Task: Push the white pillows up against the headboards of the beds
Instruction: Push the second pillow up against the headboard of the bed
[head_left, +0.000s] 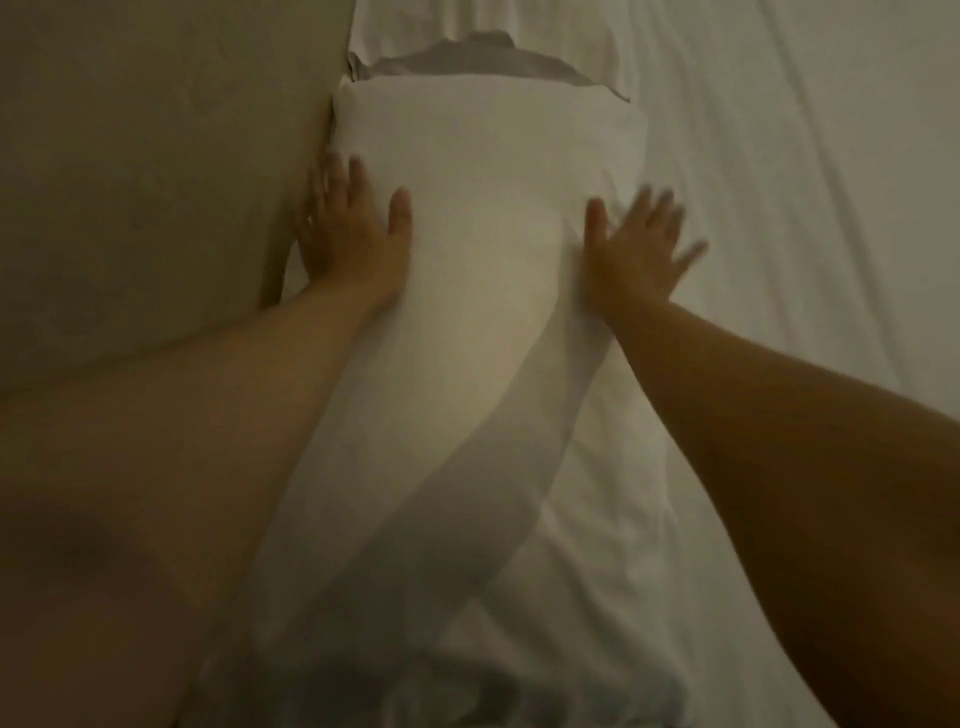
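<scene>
1. The bed sheet (779, 208) is white and creased, and it fills the whole right side of the view, running down under the arms.
2. The headboard (156, 182) is a flat beige panel that takes up the upper left, with its edge slanting down toward the left arm.
3. The pillow (483, 208) is white and long, and it lies on the sheet stretching away from the person. Its left long side presses against the headboard at the far end. The near end is in shadow and looks rumpled.
4. A second, greyer bit of bedding (467, 57) peeks out past the pillow's far end; what it is I cannot tell.
5. Two bare forearms reach in from the bottom corners, one on each side of the pillow.
6. The left hand (353, 234) is spread flat on the pillow's left side, its outer fingers wedged into the gap between pillow and headboard.
7. The right hand (634, 249) is flat too, with its fingers fanned out and blurred, resting on the pillow's right edge where it meets the sheet.
8. The hands are well apart, neither one gripping the cloth.
</scene>
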